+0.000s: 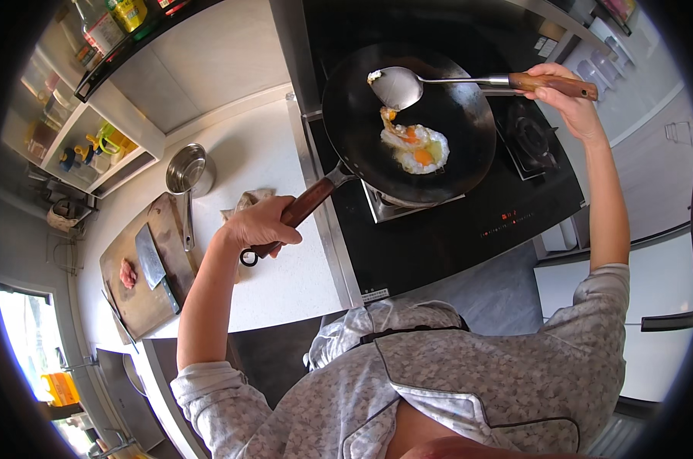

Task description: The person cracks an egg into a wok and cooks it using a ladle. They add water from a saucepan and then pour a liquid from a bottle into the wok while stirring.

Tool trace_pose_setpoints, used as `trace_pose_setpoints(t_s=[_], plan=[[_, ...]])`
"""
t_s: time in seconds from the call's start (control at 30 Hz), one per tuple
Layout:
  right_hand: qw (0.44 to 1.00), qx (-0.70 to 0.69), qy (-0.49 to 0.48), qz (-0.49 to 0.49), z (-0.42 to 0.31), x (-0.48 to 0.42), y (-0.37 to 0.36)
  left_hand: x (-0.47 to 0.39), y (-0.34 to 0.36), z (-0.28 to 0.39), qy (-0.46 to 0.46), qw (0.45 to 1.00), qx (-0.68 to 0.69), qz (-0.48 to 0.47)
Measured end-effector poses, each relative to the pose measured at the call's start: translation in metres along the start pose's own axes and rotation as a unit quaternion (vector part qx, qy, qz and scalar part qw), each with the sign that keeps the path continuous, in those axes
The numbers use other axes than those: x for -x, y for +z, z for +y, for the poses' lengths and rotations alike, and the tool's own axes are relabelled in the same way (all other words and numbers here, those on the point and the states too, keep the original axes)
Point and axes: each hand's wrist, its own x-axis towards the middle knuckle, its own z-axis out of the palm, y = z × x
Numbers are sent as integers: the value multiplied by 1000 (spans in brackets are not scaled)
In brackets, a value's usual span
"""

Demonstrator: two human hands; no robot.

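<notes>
My left hand (263, 225) grips the brown wooden handle (307, 202) of a dark wok (358, 74), which rests over a burner of the black cooktop (438, 241). In the wok lie fried eggs (424, 155) with orange yolks and white edges, the upper part browned and folded. A metal wok spatula (397, 88) is held by its wooden handle in my right hand (564, 100). Its blade hangs over the far left of the wok, just above the eggs, with a bit of egg stuck at its tip.
Left on the white counter (277, 292) are a steel saucepan (189, 166), a crumpled cloth (252, 201) and a wooden cutting board (151, 310) bearing a cleaver (151, 258) and raw meat (128, 274). A second burner (530, 135) is to the right. Bottles (100, 28) stand on a shelf at upper left.
</notes>
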Motion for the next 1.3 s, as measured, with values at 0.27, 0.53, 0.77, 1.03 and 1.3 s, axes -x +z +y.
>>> trace_pose_setpoints(t_s=[0.27, 0.53, 0.77, 1.03, 1.3], plan=[[997, 36, -27, 59, -18, 16, 0, -1, -1, 0, 12, 1000, -14, -5], [990, 96, -7, 98, -10, 17, 3, 2, 0, 3, 2, 1000, -10, -2], [985, 131, 54, 100, -14, 23, -22, 0, 0, 0, 8, 1000, 4, -7], [984, 13, 144, 109, 10, 38, 0, 1, -1, 2, 10, 1000, -2, -9], [989, 73, 71, 105, 7, 33, 4, -1, -2, -3, 15, 1000, 5, -15]])
